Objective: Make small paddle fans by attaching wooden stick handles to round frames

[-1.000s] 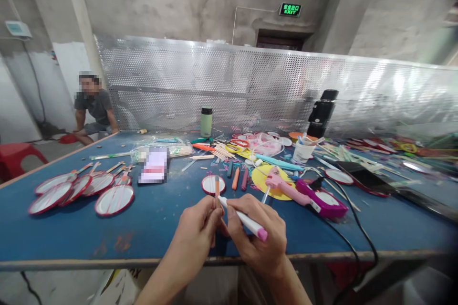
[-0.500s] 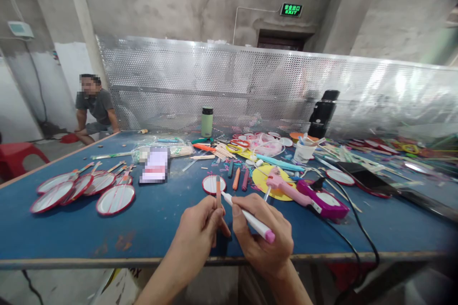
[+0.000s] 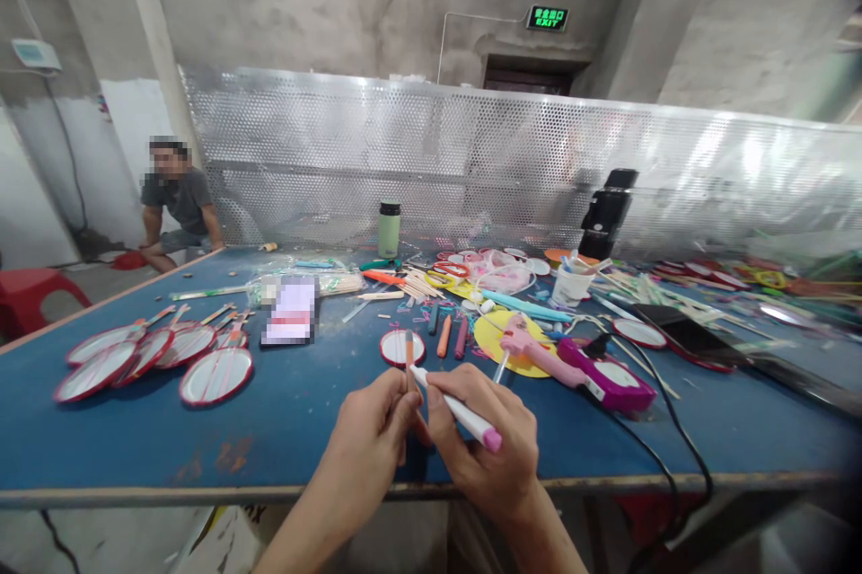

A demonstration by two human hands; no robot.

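Observation:
Pinched in my left hand (image 3: 372, 419) is a flat wooden craft stick (image 3: 409, 349), held upright, orange-brown with a greyish upper part. My right hand (image 3: 502, 435) grips a white marker (image 3: 468, 417) with a pink end like a pen, its tip at the stick's edge. Behind the stick lies a small white disc (image 3: 391, 347) with a red rim. Several crayons (image 3: 444, 336) lie just beyond my right hand. To the right, a pink glue gun (image 3: 542, 354) rests across a yellow disc (image 3: 491, 333).
At left lie several red-rimmed round paddles (image 3: 216, 376) with stick handles, near a phone (image 3: 292, 312). A green bottle (image 3: 389, 231), a white cup (image 3: 571, 287) and a black flask (image 3: 608, 215) stand farther back. A black cable (image 3: 687, 430) crosses the right side. One person (image 3: 179, 197) sits at far left.
My right hand and the marker have shifted slightly left, the tip moving closer along the stick. My left hand keeps its hold on the stick, almost still.

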